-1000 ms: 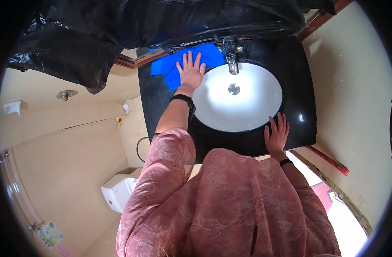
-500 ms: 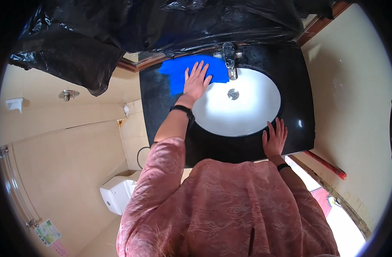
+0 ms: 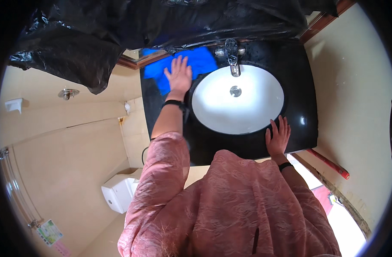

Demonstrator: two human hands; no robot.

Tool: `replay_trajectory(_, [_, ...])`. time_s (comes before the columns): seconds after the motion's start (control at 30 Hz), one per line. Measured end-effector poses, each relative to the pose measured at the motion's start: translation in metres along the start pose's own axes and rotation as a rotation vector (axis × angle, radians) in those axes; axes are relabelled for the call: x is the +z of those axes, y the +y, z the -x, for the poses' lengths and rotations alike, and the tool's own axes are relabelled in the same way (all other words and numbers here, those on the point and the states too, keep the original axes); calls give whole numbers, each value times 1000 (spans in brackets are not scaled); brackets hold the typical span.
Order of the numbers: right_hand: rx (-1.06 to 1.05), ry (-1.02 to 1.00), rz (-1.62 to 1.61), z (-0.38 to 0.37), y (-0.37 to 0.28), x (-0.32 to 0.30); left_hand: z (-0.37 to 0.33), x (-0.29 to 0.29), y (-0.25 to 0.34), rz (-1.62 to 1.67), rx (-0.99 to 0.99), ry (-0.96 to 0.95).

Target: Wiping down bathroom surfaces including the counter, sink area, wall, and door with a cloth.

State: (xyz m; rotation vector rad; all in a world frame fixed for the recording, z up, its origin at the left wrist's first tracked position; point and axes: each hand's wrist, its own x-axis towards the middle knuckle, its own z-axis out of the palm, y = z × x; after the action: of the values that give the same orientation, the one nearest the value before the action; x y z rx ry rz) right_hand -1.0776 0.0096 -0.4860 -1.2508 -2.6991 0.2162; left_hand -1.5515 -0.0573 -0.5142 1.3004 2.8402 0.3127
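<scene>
A bright blue cloth (image 3: 202, 62) lies spread on the black countertop (image 3: 213, 150), left of the tap. My left hand (image 3: 179, 77) rests flat on this cloth, fingers stretched out and slightly apart. Around the basin's front right edge, my right hand (image 3: 278, 138) is laid on the counter with its fingers spread, holding nothing. Between the hands sits the white oval sink (image 3: 213, 115), with a round metal drain (image 3: 235, 91) in it. The chrome tap (image 3: 233, 60) stands behind the bowl.
Black plastic sheeting (image 3: 161, 25) hangs over the wooden-framed mirror at the back. To the left are a white toilet tank (image 3: 119, 192) and a wall fitting (image 3: 68, 94). A red pole (image 3: 333, 165) leans beside the counter's right side. Wet drops lie near the tap.
My left hand and the blue cloth have slid left across the counter, away from the tap. My right hand has stayed on the counter's front right.
</scene>
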Motion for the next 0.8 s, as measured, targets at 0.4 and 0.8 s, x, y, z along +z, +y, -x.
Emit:
replay_trajectory(0.4, [-6,-2,-69,-3,-3,-1,8,-8,-90,-143,-483,182])
replay_trajectory(0.8, [-9,-6,-15,4,-1,3,-15,11,71,322,302,189])
